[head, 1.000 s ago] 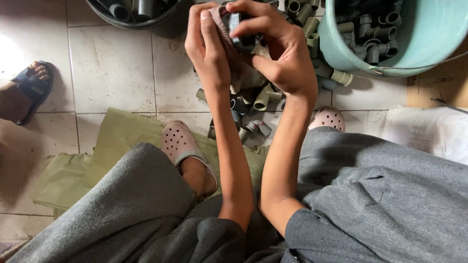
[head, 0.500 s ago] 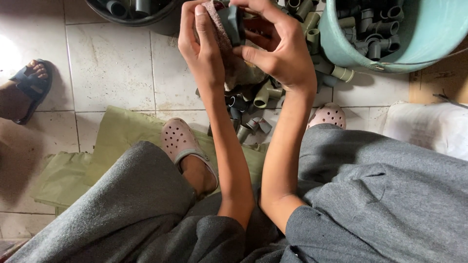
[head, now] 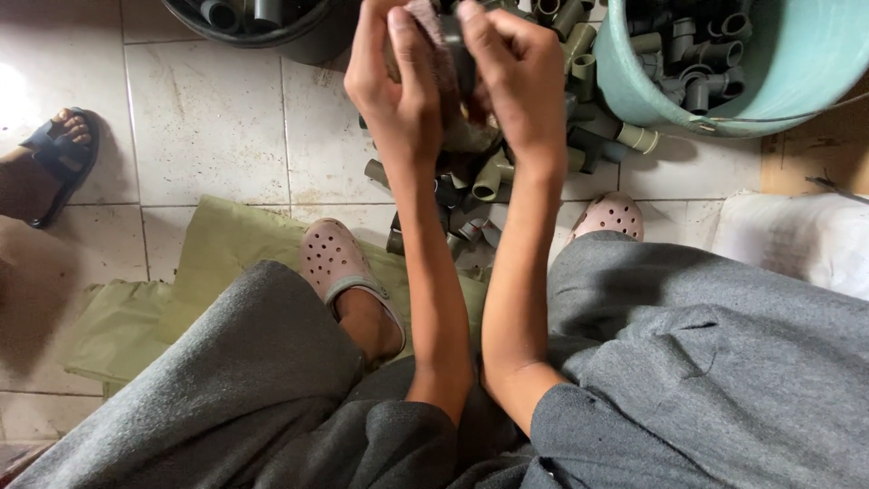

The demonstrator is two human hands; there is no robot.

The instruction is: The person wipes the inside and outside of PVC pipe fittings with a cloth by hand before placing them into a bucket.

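My left hand (head: pixel 398 86) presses a brownish scouring pad (head: pixel 436 36) against a small dark grey pipe fitting (head: pixel 460 56) that my right hand (head: pixel 518 77) grips. Both hands are raised together at the top middle of the view, over a heap of grey pipe fittings (head: pixel 480 195) lying on the tiled floor between my feet. The fitting is mostly hidden by my fingers and the pad.
A teal tub (head: pixel 769 81) of fittings stands at top right, a black tub (head: pixel 262 23) at top left. My pink clogs (head: pixel 339 263) rest on an olive cloth (head: pixel 208 272). Another person's sandalled foot (head: pixel 50 158) is at the left; a white sack (head: pixel 797 240) at the right.
Both hands have drifted up toward the top edge of the view, and the pad has shifted over the fitting between them.
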